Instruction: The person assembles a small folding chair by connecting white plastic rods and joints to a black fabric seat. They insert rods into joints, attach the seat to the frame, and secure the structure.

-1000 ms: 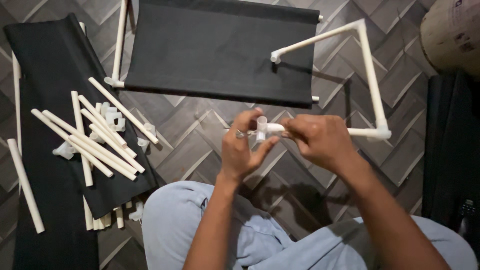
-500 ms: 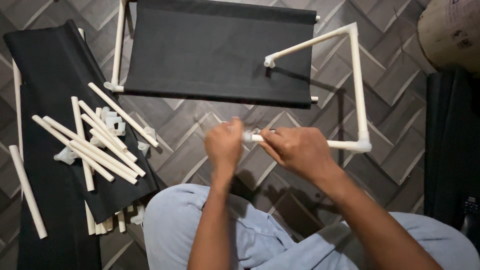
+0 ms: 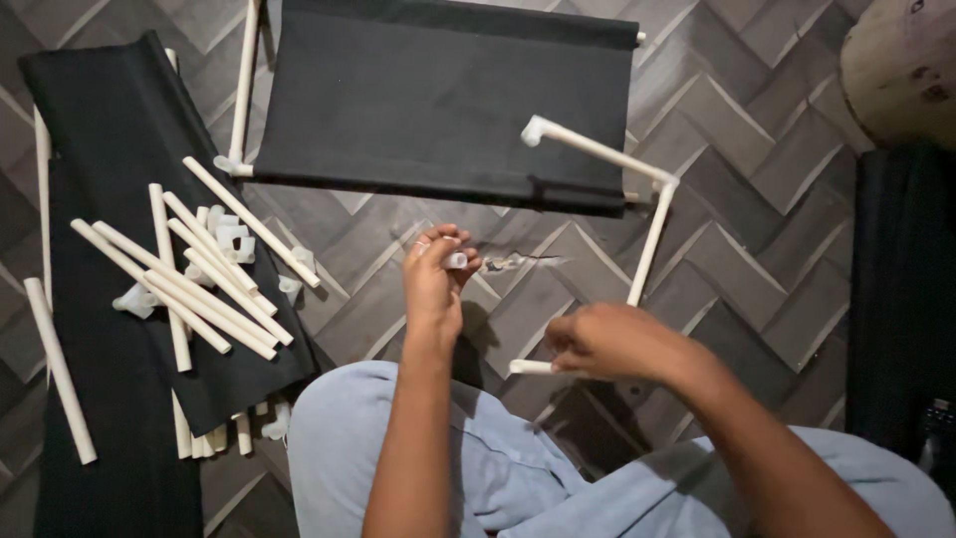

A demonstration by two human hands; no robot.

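My left hand (image 3: 435, 275) is raised over the floor and pinches a small white plastic connector (image 3: 456, 261) in its fingertips. My right hand (image 3: 609, 342) grips the near bar of a white tube frame (image 3: 652, 231), whose open end sticks out to the left of my fist. The frame bends up and back toward a corner fitting (image 3: 536, 130) above the black fabric panel (image 3: 438, 100). The two hands are apart.
A pile of loose white tubes (image 3: 194, 274) and small connectors (image 3: 232, 242) lies on a second black fabric sheet (image 3: 110, 139) at the left. A round wooden object (image 3: 901, 65) is at the top right, dark furniture (image 3: 906, 299) at the right. My knees in light blue trousers (image 3: 339, 448) fill the bottom.
The hands, joined at the frame's end before, have separated. The left hand came away with the connector; the right hand swung the frame down and toward me.
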